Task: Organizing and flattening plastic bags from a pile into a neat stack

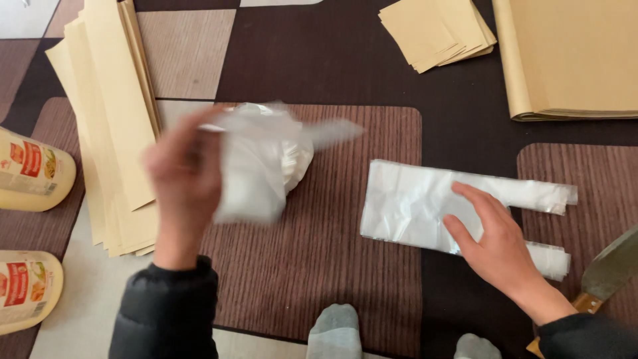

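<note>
My left hand (183, 176) is raised above the patterned floor mat and grips a crumpled clear plastic bag (262, 159), which is blurred. My right hand (495, 242) lies flat, fingers spread, on a stack of flat clear plastic bags (412, 199) with handle strips pointing right. Both arms wear dark sleeves. My two feet in grey socks (335, 332) show at the bottom edge.
Tan paper sheets (109, 113) are fanned at the left. A small stack of tan squares (438, 30) and a thick tan paper pile (571, 56) lie at the top right. Two yellow bottles (30, 173) lie at the left edge. A large knife (608, 269) rests at the right.
</note>
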